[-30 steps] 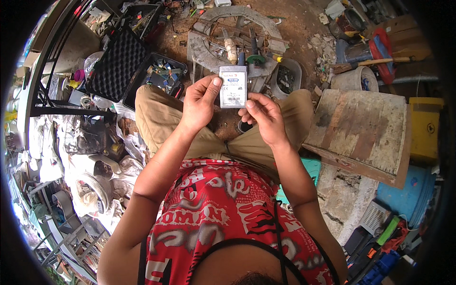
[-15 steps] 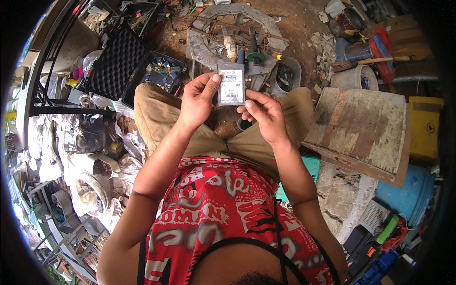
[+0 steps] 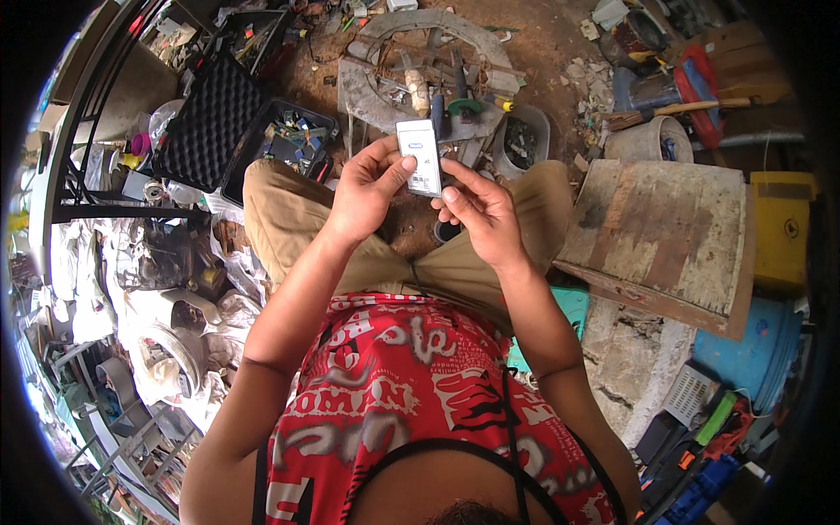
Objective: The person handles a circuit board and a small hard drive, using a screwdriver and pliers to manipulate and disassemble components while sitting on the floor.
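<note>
A flat rectangular electronic card (image 3: 423, 156), with a white printed label and dark edges, is held up in front of my knees. My left hand (image 3: 367, 194) pinches its left side, the thumb lying over the label and the fingers behind. Against its right edge and lower right corner, my right hand (image 3: 486, 219) rests its curled fingers and thumb. The card is tilted, and light glares off its label. Its back is hidden.
Beyond my knees lie a round stone-like slab (image 3: 363, 92) with tools on it and a grey tub (image 3: 541, 131) of small parts. An open black foam-lined case (image 3: 206, 118) holds circuit boards at left. A worn wooden board (image 3: 652, 241) stands at right.
The card has turned and tilted, so its label now glares and looks narrower. My left thumb has slid down over the label, and my right fingers have come closer against the card's edge.
</note>
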The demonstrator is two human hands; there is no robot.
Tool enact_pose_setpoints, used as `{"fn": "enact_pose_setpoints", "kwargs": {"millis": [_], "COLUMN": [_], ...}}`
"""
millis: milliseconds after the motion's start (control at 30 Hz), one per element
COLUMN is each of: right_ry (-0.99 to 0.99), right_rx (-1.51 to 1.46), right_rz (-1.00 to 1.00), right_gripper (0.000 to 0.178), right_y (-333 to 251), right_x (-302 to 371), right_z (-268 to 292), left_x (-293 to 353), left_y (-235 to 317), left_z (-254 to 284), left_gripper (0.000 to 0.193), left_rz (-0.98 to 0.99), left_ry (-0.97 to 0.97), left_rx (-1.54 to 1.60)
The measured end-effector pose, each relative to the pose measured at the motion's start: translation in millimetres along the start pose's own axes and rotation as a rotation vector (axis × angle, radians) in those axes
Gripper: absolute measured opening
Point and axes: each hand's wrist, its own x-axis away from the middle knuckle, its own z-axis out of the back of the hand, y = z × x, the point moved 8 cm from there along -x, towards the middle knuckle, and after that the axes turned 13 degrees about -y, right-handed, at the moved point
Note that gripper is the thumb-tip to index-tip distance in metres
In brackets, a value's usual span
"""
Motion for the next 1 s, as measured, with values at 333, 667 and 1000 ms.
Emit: {"fn": "enact_pose_setpoints", "kwargs": {"millis": [333, 667, 1000], "right_ry": [-0.060, -0.069, -0.024], "right_rx": [0.034, 0.167, 0.090], "right_rz": [0.039, 0.104, 0.115], "right_gripper": [0.034, 0.034, 0.030], "right_y": [1, -21, -23], "right_x": [2, 0, 0], "right_z": [-8, -13, -13], "left_x": [-3, 4, 6], "left_y": [9, 14, 12], "left_z": [-23, -26, -20], "left_gripper": [0.054, 0.057, 0.041], "left_rz": [-0.103, -0.066, -0.099], "left_ry": [-0.266, -0.247, -0.243], "left_rx": [0.216, 0.593, 0.627]}}
